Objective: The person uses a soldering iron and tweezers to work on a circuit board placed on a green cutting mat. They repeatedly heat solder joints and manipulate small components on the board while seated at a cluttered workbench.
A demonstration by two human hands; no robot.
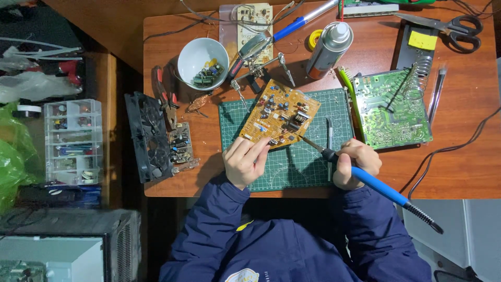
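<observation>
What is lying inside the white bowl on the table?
The white bowl holds small electronic parts, green, yellow and dark, piled at one side. Anything beneath that pile is covered.

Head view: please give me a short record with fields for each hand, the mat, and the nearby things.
Left hand: left hand grips the lower edge of the yellow circuit board.
Right hand: right hand holds the blue soldering iron, tip at the board.
Mat: green cutting mat lies under the board.
Nearby: white bowl with components, spray can, green circuit board, scissors.
</observation>
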